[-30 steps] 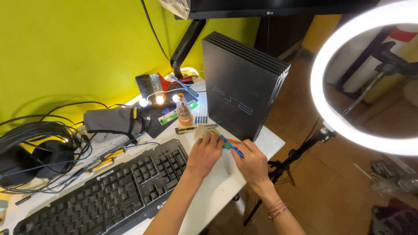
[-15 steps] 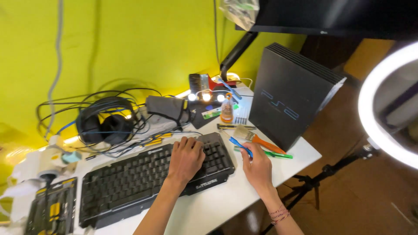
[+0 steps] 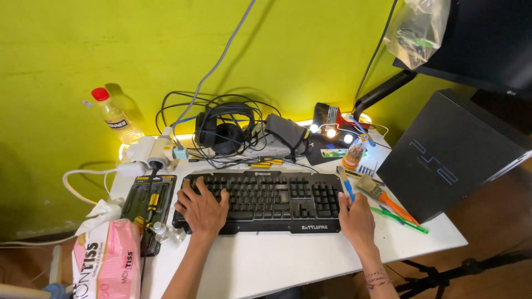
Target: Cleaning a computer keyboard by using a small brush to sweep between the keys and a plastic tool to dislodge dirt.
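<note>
White desk (image 3: 266, 260): keyboard (image 3: 260, 202) under left hand (image 3: 202, 209), beside right hand (image 3: 356, 218).

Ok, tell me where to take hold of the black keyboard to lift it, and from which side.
Probably best to grip the keyboard by its two short ends, coming in from the left and right. It lies flat and wide on the white table, and the left hand and right hand already sit at those ends. The back edge is crowded by cables.

The left hand (image 3: 202, 209) hides several keyboard (image 3: 260, 202) keys; the pink tissue pack (image 3: 108, 260) is cut off below.
</note>
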